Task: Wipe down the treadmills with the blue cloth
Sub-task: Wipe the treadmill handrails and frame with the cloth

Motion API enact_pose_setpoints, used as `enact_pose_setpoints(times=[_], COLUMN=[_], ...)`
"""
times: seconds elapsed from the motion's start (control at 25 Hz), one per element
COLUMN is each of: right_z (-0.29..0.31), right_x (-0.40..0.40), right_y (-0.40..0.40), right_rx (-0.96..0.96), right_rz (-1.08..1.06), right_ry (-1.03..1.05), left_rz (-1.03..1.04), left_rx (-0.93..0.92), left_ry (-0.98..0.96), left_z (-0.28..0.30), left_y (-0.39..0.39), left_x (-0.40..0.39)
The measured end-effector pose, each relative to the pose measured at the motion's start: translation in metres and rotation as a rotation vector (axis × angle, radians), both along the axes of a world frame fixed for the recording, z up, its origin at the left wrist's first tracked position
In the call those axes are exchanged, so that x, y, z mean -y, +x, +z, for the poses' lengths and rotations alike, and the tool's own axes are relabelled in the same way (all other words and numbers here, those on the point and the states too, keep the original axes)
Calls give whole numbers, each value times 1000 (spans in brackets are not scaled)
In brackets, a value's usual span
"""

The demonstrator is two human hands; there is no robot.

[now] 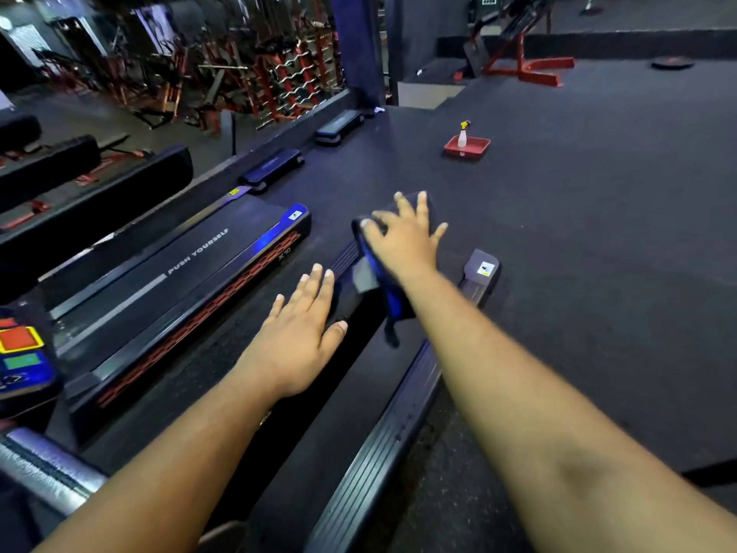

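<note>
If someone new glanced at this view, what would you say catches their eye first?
Most likely the two bare arms reaching forward over the near treadmill: the right hand lies spread on the blue cloth near the deck's far end, and the left hand hovers flat beside it. Next, the red tray with a spray bottle stands alone on the dark floor beyond.

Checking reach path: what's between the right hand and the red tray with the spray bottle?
Head view: only bare dark floor lies between the right hand and red tray.
</note>
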State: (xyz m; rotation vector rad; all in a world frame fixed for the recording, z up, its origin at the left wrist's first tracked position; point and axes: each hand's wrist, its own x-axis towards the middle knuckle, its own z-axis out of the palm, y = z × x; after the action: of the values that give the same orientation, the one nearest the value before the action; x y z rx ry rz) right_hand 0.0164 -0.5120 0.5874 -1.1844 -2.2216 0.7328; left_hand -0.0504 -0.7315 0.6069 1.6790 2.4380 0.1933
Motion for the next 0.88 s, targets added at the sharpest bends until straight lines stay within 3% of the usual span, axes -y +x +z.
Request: enact_pose_setpoints(times=[0.16, 0.28, 0.4, 0.52, 0.64, 0.88], right_z=[-38, -37, -22, -24, -38, -41], right_x=[96, 55, -3, 28, 104, 27], right_y=[17, 11, 9, 5, 3, 1], right_rx=[-305, -290, -281, -416, -529, -791], right_rz=[128, 74, -22, -149, -64, -252], right_ry=[30, 58, -56, -249, -323, -478], left_rz=[-5, 2, 2, -2, -4, -10], left_rx=[71, 57, 44, 51, 76, 34], left_ry=[10, 4, 15, 3, 16, 16], left_z=[1, 3, 5, 4, 1, -1], left_y=[-4, -2, 2, 2, -3, -3], left_x=[0, 0, -1, -2, -3, -2])
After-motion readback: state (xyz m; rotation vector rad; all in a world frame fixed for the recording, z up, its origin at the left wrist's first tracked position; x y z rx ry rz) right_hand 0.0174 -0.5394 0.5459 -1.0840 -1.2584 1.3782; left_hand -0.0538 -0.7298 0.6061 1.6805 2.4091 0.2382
